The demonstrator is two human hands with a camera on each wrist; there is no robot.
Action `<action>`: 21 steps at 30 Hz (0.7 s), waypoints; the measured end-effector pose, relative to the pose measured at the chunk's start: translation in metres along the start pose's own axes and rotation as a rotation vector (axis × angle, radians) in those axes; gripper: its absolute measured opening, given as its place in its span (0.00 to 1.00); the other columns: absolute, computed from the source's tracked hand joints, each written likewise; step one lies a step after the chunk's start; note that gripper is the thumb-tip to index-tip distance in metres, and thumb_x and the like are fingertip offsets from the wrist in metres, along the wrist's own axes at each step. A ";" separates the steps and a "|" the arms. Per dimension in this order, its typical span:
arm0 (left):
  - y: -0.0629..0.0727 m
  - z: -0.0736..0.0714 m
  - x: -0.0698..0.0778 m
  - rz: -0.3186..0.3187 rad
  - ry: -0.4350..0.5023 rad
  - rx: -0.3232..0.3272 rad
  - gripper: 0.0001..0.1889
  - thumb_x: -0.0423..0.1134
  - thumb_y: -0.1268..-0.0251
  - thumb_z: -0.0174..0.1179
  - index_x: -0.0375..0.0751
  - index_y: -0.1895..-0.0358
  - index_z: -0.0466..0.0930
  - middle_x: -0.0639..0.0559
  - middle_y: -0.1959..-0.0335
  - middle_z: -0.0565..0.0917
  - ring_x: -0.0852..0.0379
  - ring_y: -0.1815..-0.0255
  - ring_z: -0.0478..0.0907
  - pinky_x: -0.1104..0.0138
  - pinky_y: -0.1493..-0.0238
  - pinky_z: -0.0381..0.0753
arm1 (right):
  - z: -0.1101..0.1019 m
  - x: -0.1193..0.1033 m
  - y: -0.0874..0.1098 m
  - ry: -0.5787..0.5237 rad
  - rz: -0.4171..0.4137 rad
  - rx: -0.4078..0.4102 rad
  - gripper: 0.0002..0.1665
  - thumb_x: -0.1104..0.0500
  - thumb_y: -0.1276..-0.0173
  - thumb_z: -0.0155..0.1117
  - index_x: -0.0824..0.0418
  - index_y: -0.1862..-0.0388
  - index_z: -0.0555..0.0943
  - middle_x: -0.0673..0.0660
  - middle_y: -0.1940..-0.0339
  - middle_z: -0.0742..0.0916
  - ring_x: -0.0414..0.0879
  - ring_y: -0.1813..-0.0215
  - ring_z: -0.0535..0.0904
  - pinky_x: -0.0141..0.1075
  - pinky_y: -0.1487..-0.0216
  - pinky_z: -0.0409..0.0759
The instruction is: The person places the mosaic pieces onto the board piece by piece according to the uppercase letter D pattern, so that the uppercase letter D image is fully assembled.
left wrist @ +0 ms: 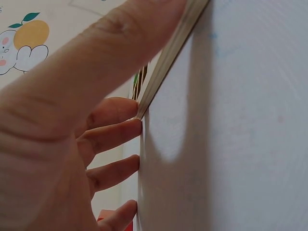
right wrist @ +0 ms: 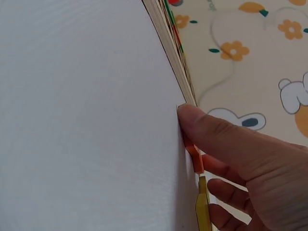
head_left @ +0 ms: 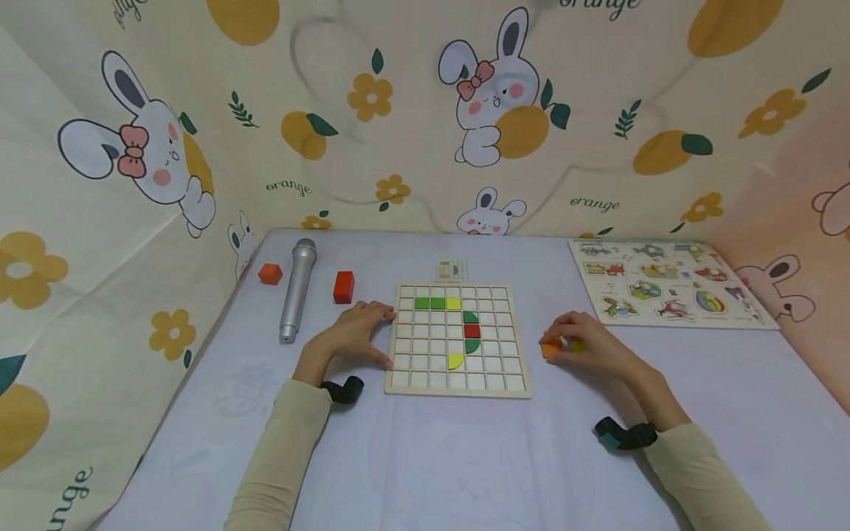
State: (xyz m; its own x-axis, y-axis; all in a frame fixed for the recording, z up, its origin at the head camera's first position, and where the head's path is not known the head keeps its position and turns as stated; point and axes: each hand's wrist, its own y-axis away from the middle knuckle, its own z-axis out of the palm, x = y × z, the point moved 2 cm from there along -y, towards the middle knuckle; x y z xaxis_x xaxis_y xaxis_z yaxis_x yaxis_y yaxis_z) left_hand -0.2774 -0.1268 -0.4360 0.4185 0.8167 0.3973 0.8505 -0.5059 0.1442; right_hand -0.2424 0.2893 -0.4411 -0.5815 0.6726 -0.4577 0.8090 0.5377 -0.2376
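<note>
Orange piece (head_left: 550,349): your right hand (head_left: 587,345) is pinching it right of the grid board (head_left: 458,388), which your left hand (head_left: 355,333), fingers relaxed, is steadying; next needs an empty cell.

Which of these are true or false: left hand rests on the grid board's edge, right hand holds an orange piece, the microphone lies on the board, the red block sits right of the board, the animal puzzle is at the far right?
1. The left hand rests on the grid board's edge. True.
2. The right hand holds an orange piece. True.
3. The microphone lies on the board. False: it lies on the table, left of the board.
4. The red block sits right of the board. False: it sits left.
5. The animal puzzle is at the far right. True.
</note>
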 end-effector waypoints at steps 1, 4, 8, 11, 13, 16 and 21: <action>0.000 0.000 0.000 -0.002 -0.002 -0.002 0.47 0.57 0.66 0.75 0.47 0.36 0.67 0.52 0.33 0.65 0.50 0.37 0.60 0.51 0.33 0.58 | 0.000 0.000 0.000 -0.001 -0.001 -0.002 0.14 0.55 0.50 0.75 0.53 0.62 0.85 0.53 0.57 0.80 0.48 0.52 0.70 0.41 0.53 0.66; 0.001 0.000 0.001 0.003 -0.003 0.001 0.47 0.56 0.66 0.75 0.46 0.36 0.67 0.52 0.33 0.66 0.50 0.37 0.60 0.51 0.34 0.59 | 0.001 -0.002 -0.002 -0.018 0.008 -0.004 0.14 0.57 0.50 0.75 0.53 0.63 0.85 0.55 0.54 0.79 0.49 0.50 0.69 0.42 0.52 0.66; 0.001 -0.001 0.002 0.009 -0.001 0.003 0.48 0.57 0.66 0.75 0.45 0.36 0.67 0.51 0.34 0.66 0.49 0.37 0.60 0.50 0.34 0.59 | 0.002 -0.011 -0.010 -0.085 0.014 0.001 0.14 0.59 0.48 0.74 0.54 0.60 0.85 0.53 0.55 0.81 0.47 0.52 0.70 0.39 0.54 0.68; 0.001 -0.001 0.001 0.015 -0.006 0.003 0.48 0.58 0.66 0.75 0.45 0.36 0.67 0.50 0.33 0.66 0.49 0.37 0.60 0.50 0.34 0.59 | 0.006 -0.025 -0.023 -0.138 -0.008 0.005 0.15 0.59 0.47 0.73 0.56 0.59 0.85 0.49 0.59 0.83 0.44 0.57 0.73 0.35 0.60 0.69; 0.002 -0.001 0.001 0.019 -0.011 0.002 0.48 0.58 0.66 0.75 0.45 0.35 0.66 0.50 0.33 0.66 0.48 0.37 0.60 0.50 0.34 0.59 | 0.010 -0.037 -0.032 -0.161 -0.029 0.007 0.16 0.58 0.47 0.73 0.58 0.58 0.85 0.47 0.61 0.85 0.44 0.59 0.74 0.34 0.63 0.70; 0.001 -0.001 0.001 0.023 -0.011 0.004 0.48 0.58 0.66 0.75 0.44 0.36 0.67 0.50 0.34 0.66 0.48 0.37 0.61 0.50 0.35 0.60 | 0.020 -0.056 -0.046 -0.170 -0.048 0.014 0.17 0.57 0.48 0.74 0.59 0.58 0.85 0.47 0.62 0.85 0.45 0.60 0.75 0.35 0.63 0.73; 0.000 -0.001 0.000 0.015 -0.010 0.002 0.49 0.58 0.66 0.75 0.45 0.35 0.66 0.51 0.33 0.66 0.50 0.37 0.60 0.51 0.34 0.59 | 0.040 -0.087 -0.065 -0.153 -0.064 0.027 0.17 0.56 0.48 0.74 0.60 0.59 0.85 0.49 0.62 0.85 0.45 0.57 0.75 0.40 0.59 0.76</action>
State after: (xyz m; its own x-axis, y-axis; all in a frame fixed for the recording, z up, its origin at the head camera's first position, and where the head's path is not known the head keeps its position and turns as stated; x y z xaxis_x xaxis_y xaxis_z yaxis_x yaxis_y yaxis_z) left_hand -0.2772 -0.1270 -0.4351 0.4349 0.8116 0.3900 0.8445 -0.5180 0.1363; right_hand -0.2409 0.1754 -0.4200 -0.6139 0.5510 -0.5653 0.7738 0.5617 -0.2929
